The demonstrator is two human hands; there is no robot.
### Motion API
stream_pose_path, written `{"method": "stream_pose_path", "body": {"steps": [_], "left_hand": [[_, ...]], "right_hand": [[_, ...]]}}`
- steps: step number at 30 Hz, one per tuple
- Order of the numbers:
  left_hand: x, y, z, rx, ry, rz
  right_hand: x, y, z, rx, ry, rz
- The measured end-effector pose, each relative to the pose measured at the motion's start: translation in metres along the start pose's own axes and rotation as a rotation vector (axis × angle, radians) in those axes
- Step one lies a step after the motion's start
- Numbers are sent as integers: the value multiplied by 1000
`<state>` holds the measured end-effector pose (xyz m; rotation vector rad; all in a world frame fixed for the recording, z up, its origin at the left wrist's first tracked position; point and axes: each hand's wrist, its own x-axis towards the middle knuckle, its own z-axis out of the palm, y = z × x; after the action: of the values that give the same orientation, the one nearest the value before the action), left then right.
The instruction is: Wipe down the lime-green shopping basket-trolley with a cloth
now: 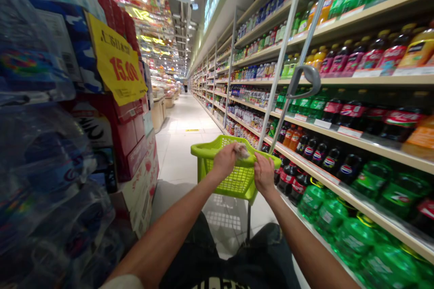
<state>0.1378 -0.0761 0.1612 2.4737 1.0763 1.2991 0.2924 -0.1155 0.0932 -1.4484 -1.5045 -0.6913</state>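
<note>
A lime-green plastic shopping cart (233, 184) with a mesh basket stands in front of my knees. My left hand (224, 161) is closed on a crumpled pale wad (242, 150), perhaps tissue or cloth, right at the cart's near rim. To the right of it, my right hand (264, 172) is closed over that same rim, fingers curled on its top edge. The two hands are a short way apart. Part of the basket's inside is hidden behind my hands.
Shelves of drink bottles (325, 158) line the right side, with a grey loop handle (304, 82) on a slanted metal pole. Stacked boxes (130, 140) and wrapped water bottles (44, 153) crowd the left, beside a yellow price sign (117, 63). A tiled aisle (176, 119) runs ahead.
</note>
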Motion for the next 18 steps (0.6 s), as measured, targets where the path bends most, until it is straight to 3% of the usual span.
{"method": "stream_pose_path", "body": {"steps": [2, 6, 8, 11, 14, 16, 18], "left_hand": [[10, -8, -13, 59, 6, -125], [16, -18, -10, 222, -17, -122], [10, -13, 5, 243, -51, -44], [-3, 0, 29, 254, -76, 201], [-9, 2, 35, 246, -86, 365], [-6, -10, 25, 259, -84, 291], [1, -26, 9, 289, -65, 134]], "right_hand": [[0, -2, 2, -12, 24, 15], [0, -4, 5, -22, 44, 20], [0, -4, 5, -21, 38, 18], [0, -3, 4, -8, 34, 24], [0, -1, 3, 21, 34, 26], [-1, 1, 2, 39, 21, 21], [-2, 2, 2, 54, 16, 12]]}}
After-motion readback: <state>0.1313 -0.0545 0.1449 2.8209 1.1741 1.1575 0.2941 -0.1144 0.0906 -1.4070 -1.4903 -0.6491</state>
